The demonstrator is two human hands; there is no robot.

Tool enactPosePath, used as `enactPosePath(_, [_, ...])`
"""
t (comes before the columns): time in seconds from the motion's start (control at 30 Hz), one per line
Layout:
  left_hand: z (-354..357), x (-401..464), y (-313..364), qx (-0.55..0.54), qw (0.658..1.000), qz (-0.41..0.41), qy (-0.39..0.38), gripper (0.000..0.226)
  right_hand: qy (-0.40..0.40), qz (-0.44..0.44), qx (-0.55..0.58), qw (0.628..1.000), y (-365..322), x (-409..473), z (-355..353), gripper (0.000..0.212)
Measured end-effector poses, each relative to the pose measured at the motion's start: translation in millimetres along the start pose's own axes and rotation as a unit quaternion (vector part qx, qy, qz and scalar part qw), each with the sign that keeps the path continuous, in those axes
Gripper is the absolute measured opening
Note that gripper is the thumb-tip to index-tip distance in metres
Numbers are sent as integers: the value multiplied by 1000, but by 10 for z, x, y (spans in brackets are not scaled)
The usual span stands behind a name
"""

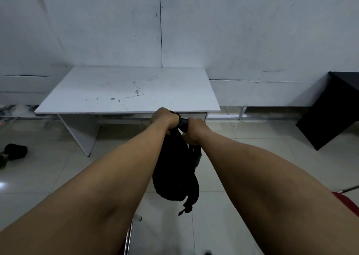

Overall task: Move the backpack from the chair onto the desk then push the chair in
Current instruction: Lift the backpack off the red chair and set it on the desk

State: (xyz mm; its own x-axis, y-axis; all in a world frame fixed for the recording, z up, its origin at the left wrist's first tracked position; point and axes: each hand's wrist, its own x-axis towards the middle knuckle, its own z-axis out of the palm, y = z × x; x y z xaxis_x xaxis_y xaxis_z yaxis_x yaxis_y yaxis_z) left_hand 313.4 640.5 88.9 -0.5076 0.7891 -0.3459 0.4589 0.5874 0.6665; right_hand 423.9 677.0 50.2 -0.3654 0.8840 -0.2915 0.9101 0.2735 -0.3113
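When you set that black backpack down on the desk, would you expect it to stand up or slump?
Probably slump: the backpack hangs limp and sagging from both hands, left hand and right hand. Its loose straps dangle, so they may trail off the desk.

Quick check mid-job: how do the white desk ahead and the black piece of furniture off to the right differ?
The white desk faces the camera squarely, its whole top in view; the black furniture is cut off by the frame edge. The desk top is pale with dark marks on it; the black furniture is dark and plain. The backpack, gripped by the left hand and right hand, hangs just before the desk, well away from the black furniture. Both stand against the wall.
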Motion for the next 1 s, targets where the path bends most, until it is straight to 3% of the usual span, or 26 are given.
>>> enactPosePath(0.2, [203,467,586,-31,999,22,14,19,-29,-81,33,996,203,480,-237,40])
enactPosePath(0.3, [314,766,919,-60,998,8,25,7,-54,-91,24,994,342,864,-437,55])
enactPosePath(0.43, [386,1122,1206,-103,993,-13,59,10,-63,-104,52,991,492,1331,-646,71])
enactPosePath(0.5, [435,1270,1342,-124,988,-20,86,17,-34,-118,51,991,564,1562,-723,69])
enactPosePath(0.7, [482,1747,1743,-177,963,7,201,25,53,-163,58,984,619,2083,-1159,19])
enactPosePath(0.9, [232,2290,2251,-201,946,105,231,32,161,-127,91,974,463,2604,-1740,26])
enactPosePath(1.0, [119,2618,2311,-208,941,149,221,27,189,-108,141,966,387,2910,-1896,19])
